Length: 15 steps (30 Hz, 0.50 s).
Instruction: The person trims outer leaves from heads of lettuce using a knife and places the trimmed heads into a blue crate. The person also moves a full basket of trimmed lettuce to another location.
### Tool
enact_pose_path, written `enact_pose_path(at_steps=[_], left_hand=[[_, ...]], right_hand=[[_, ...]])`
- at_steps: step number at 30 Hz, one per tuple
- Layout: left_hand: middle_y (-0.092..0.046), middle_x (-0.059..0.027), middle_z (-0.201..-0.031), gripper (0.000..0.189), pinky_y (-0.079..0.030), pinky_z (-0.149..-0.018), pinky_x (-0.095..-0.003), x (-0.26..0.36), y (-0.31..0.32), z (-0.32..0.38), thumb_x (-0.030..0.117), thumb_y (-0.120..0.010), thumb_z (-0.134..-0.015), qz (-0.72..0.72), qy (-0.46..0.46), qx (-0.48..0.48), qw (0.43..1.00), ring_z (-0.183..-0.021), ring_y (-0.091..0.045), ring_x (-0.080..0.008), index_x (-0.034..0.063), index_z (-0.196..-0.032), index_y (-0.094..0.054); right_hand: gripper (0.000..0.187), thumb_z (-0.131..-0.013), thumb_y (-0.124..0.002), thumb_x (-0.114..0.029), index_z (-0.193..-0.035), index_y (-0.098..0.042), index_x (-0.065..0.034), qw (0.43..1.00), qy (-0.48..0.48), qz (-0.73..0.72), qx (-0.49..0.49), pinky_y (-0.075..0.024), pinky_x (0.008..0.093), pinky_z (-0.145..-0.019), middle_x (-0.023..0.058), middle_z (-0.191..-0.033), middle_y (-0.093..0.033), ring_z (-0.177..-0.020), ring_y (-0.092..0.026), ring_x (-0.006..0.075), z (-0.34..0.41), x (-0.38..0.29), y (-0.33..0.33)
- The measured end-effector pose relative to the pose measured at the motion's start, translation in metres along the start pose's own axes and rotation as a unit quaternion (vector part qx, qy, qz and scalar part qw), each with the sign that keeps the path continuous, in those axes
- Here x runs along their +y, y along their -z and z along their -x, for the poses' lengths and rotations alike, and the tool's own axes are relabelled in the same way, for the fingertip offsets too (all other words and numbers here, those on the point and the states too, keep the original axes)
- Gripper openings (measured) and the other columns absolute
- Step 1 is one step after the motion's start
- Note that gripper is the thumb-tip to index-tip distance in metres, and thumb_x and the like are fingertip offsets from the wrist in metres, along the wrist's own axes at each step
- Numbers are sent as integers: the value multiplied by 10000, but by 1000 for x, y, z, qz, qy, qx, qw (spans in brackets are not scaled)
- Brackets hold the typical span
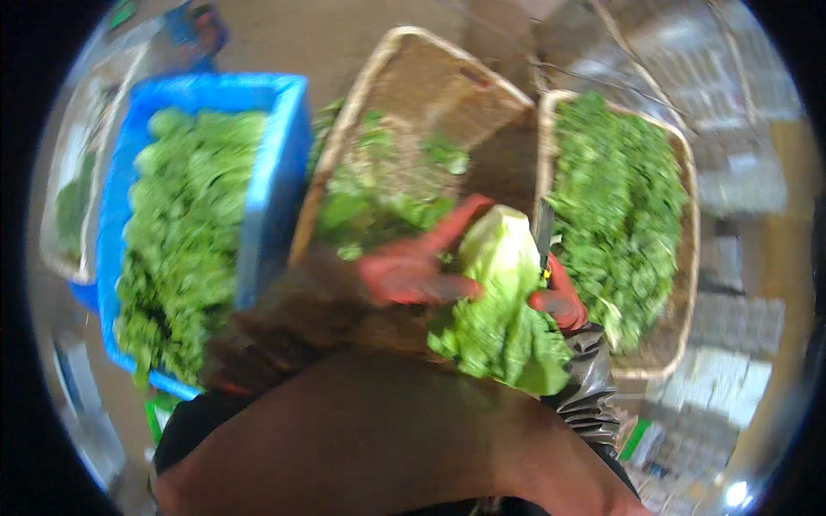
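Note:
A head of leafy lettuce (503, 303) is in front of me, its pale stem end pointing away and its leaves spread toward me. My left hand (416, 267), in a red glove and blurred, is at its left side with fingers apart. One fingertip overlaps the leaves; whether it presses on them cannot be told. On the right side, my red-gloved right hand (564, 300) grips a knife (545, 229), blade pointing away from me along the stem end. The right thumb rests against the lettuce, and the knife's handle is mostly hidden.
A tan-rimmed bin (387, 48) with loose leaves (377, 213) stands ahead. To its left is a blue crate (274, 161) of lettuce heads (193, 193); to its right, a bin (690, 258) heaped with leaves (619, 213). Another bin (93, 174) is far left. A brown apron (355, 438) covers my lap.

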<state>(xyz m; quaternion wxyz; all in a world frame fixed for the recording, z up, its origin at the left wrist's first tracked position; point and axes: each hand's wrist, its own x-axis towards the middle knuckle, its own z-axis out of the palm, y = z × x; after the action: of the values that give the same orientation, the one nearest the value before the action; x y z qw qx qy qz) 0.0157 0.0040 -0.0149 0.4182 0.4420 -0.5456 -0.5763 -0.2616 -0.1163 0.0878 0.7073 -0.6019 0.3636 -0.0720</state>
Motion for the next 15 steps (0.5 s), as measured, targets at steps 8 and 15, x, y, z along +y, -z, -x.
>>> enact_pose_path(at_steps=[8,15], left_hand=[[-510,-133,-1385,814,-446,-1025,-432,19,103,86,270,-788,-795,229,-46,362,903,-1196,-553,-261,82,-1479,-389],[-469,-232,-1423,1072,-358,-1090,-475,-104,330,133,536,-788,-742,70,92,739,663,-1231,-529,-335,77,-1541,-241]], right_hand=[[750,-811,-731,-23,-1475,-384,-47,990,-121,-35,-70,-502,334,-919,104,-1370,-568,-1211,-580,239,-12,-15,-104],[541,-901,-620,-25,-1420,-469,-41,962,-160,-202,91,-586,301,-576,211,-1211,-644,-930,-710,300,-3,36,-129]])
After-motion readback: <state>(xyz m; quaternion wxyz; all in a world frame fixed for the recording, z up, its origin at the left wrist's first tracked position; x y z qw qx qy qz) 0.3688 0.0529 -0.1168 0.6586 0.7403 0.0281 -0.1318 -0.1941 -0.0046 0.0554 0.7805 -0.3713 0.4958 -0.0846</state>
